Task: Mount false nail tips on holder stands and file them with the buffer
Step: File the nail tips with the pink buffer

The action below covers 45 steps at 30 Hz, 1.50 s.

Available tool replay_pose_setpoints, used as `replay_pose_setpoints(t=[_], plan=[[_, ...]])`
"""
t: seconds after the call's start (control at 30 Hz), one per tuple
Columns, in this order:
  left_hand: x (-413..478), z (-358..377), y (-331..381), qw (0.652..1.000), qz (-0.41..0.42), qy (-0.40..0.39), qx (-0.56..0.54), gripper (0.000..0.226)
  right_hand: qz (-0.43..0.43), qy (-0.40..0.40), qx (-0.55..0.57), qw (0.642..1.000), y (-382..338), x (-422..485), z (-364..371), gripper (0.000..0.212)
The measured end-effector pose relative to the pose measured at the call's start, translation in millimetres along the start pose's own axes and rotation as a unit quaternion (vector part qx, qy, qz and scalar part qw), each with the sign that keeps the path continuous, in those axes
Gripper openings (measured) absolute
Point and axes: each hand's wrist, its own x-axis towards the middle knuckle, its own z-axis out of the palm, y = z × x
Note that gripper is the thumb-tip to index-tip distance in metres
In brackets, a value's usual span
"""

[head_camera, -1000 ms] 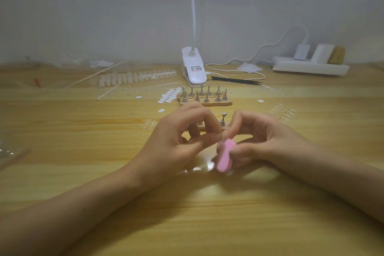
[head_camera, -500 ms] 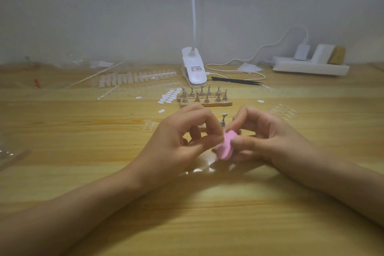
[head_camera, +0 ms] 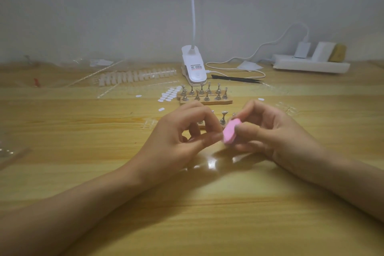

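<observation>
Pinching the pink buffer [head_camera: 231,134] by its far side, the right grip [head_camera: 270,133] holds it tilted against the left grip [head_camera: 182,137]. The left thumb and forefinger close on what is probably a false nail tip, too small to see. Such a tip is likely light, thin and slippery, best held by its edges. Holder stands [head_camera: 204,94] crowd close behind; the wooden surface [head_camera: 207,203] nearer the person offers room.

buffer [head_camera: 231,134]: plain pink
table [head_camera: 83,141]: pale yellow wood, darker streaky grain
holder stands [head_camera: 206,94]: silver-grey metal
wooden base [head_camera: 207,102]: tan
nail tips [head_camera: 137,76]: milky white, in a row
sticker dots [head_camera: 170,94]: white ovals
clip lamp [head_camera: 194,68]: white, label with a red band
tweezers [head_camera: 236,78]: black
power strip [head_camera: 311,67]: white
block [head_camera: 339,52]: ochre
wall [head_camera: 104,16]: flat grey-white
</observation>
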Motion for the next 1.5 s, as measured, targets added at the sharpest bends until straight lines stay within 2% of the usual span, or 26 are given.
replay_pose_setpoints(t=[0.13,0.23,0.33,0.47,0.57,0.63,0.73,0.87,0.97,1.1,1.2,1.3,1.4,1.5], plan=[[0.0,0.3,0.1,1.000,-0.003,0.003,0.005,0.006,0.009,-0.050,-0.019,0.999,1.0,0.5,1.6,0.021],[-0.5,0.5,-0.1,1.000,-0.005,0.003,-0.001,0.006,0.004,0.008,0.005,1.000,0.8,1.1,-0.7,0.025],[-0.9,0.1,0.0,1.000,-0.003,0.004,0.004,0.009,0.011,-0.047,-0.013,0.999,1.0,0.2,1.0,0.023],[-1.0,-0.2,1.3,1.000,-0.002,-0.004,0.002,0.010,0.007,0.017,0.021,1.000,0.2,1.4,-1.0,0.025],[-1.5,0.8,1.2,1.000,-0.003,-0.002,0.003,0.008,0.017,0.001,0.019,1.000,-0.9,2.6,-1.4,0.018],[-0.7,0.7,1.0,1.000,-0.009,0.012,0.000,0.007,0.008,0.002,0.004,1.000,0.0,1.8,-1.3,0.019],[-0.4,0.4,1.0,1.000,-0.007,0.012,0.013,0.007,0.005,-0.038,-0.017,0.999,0.9,-0.1,0.5,0.021],[-1.3,0.6,1.4,1.000,0.000,0.008,0.013,0.007,-0.007,0.010,0.013,1.000,1.5,0.0,-1.5,0.021],[-1.1,0.3,1.0,1.000,0.004,0.015,0.017,0.008,0.004,-0.046,-0.018,0.999,0.9,-0.2,1.3,0.021],[-2.0,1.0,1.1,1.000,0.001,0.011,0.015,0.008,-0.001,0.010,0.009,1.000,0.1,-0.2,-1.2,0.019],[-1.8,0.6,1.5,1.000,0.007,0.014,0.020,0.008,0.006,-0.044,-0.028,0.999,0.6,-1.1,1.2,0.021],[-1.5,0.9,3.5,0.999,0.014,0.010,0.030,0.011,0.000,0.012,-0.009,1.000,0.4,0.4,0.1,0.021],[-2.6,2.7,7.1,0.998,0.045,0.003,0.044,0.015,0.012,-0.003,-0.014,1.000,-0.7,2.5,-1.9,0.020],[-2.0,1.7,6.4,0.998,0.036,0.021,0.039,0.013,0.009,-0.009,-0.020,1.000,1.0,2.3,-2.4,0.022]])
